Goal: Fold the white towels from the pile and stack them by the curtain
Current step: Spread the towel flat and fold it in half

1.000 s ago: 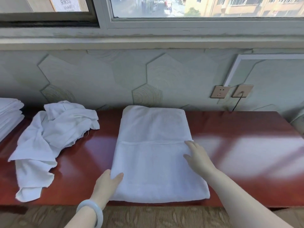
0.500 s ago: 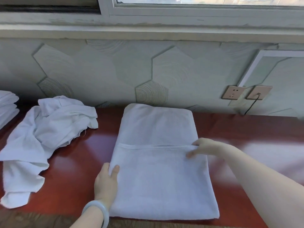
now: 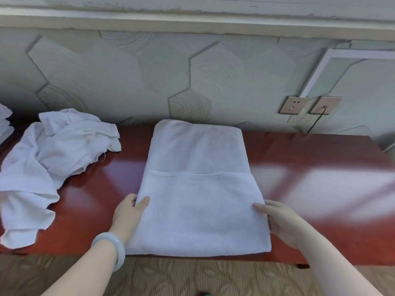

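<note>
A white towel [image 3: 198,189], folded into a long rectangle, lies flat on the red-brown table [image 3: 320,167] in the middle of the view. My left hand [image 3: 129,212] grips its left edge, thumb on top and fingers tucked beneath. My right hand [image 3: 277,218] holds the right edge the same way, thumb lying on the cloth. A crumpled pile of white towels [image 3: 49,163] sits to the left. The edge of a folded stack [image 3: 5,122] shows at the far left.
The table backs onto a wall with hexagon-patterned panels. Two wall sockets [image 3: 310,105] sit at the right, one with a dark cable [image 3: 315,124] running down to the table. Patterned carpet [image 3: 192,276] lies below the table's front edge.
My right hand slid from the towel's mid fold line down to its right edge and took hold. My left hand kept hold of the left edge. The camera tilted downward.
</note>
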Action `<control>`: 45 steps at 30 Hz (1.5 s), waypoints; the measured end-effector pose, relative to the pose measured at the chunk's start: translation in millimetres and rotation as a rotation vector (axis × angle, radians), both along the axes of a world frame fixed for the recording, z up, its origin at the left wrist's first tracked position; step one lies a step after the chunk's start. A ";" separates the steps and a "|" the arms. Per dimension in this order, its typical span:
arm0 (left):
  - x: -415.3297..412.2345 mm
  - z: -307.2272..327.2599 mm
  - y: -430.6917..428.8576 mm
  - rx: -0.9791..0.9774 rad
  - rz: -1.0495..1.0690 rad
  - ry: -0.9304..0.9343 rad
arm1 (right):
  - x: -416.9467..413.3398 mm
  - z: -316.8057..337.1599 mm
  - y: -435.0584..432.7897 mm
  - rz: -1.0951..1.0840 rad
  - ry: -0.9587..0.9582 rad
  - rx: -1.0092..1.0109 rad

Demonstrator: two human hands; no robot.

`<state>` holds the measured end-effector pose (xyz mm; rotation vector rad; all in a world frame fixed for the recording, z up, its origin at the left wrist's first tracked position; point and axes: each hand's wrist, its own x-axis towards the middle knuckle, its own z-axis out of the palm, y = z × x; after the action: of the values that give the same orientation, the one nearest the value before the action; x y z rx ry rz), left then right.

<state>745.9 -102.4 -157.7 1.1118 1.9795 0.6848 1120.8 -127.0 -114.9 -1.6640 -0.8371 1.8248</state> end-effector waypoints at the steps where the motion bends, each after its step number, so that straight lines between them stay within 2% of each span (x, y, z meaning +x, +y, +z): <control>1: -3.5 3.9 -3.7 -0.041 -0.016 -0.001 | -1.3 1.4 -7.5 -0.015 -0.019 -0.035; 5: -13.2 12.1 -35.6 -0.231 -0.083 -0.052 | -9.9 5.3 -32.1 0.059 -0.165 -0.063; 9: -16.7 15.5 -42.6 -0.191 0.025 -0.308 | -14.1 -0.5 -38.8 -0.119 -0.114 0.050; 11: -18.6 12.6 -44.1 -0.175 0.080 -0.358 | -15.9 -10.9 -41.5 -0.179 -0.192 0.059; 15: -20.5 0.5 -59.8 -0.181 0.026 -0.091 | -17.1 -37.0 -50.6 -0.198 -0.369 -0.007; 18: -15.2 5.3 -60.5 -0.160 0.008 -0.034 | -20.9 -41.1 -49.4 -0.208 -0.436 0.027; 22: -5.9 5.0 -63.5 -0.125 -0.013 0.116 | -40.8 -43.1 -48.2 -0.146 -0.777 0.188; 24: 1.0 2.5 -70.4 -0.069 0.015 0.192 | -50.2 -45.0 -54.6 -0.174 -0.860 0.229; 29: 17.1 1.2 -75.8 -0.020 0.066 0.283 | -59.9 -47.7 -53.9 -0.167 -1.034 0.192; 31: 20.3 2.6 -69.1 0.099 -0.017 0.480 | -59.3 -47.1 -43.9 -0.121 -1.259 0.425; 33: 26.7 0.4 -56.5 0.198 -0.202 0.650 | -64.9 -46.9 -27.0 0.004 -1.399 0.636; 36: 59.0 4.6 -36.0 0.229 -0.486 0.656 | -102.4 -43.8 -4.1 0.260 -1.324 0.819; 39: 79.2 -11.5 -22.1 0.226 -0.677 0.772 | -121.4 -62.6 6.2 0.511 -1.297 0.813; 41: 67.9 -28.8 -16.8 0.169 -0.672 0.819 | -101.8 -79.5 10.1 0.531 -1.317 0.749; 43: 45.9 -35.8 -13.7 0.163 -0.542 0.818 | -73.8 -86.9 13.4 0.462 -1.373 0.709; 45: 27.6 -40.6 -13.4 0.102 -0.462 0.815 | -51.1 -89.1 15.3 0.407 -1.349 0.607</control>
<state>773.5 -115.9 -198.3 2.0559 2.1882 0.0665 1069.7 -111.7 -204.0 -2.2153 -2.0840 0.2249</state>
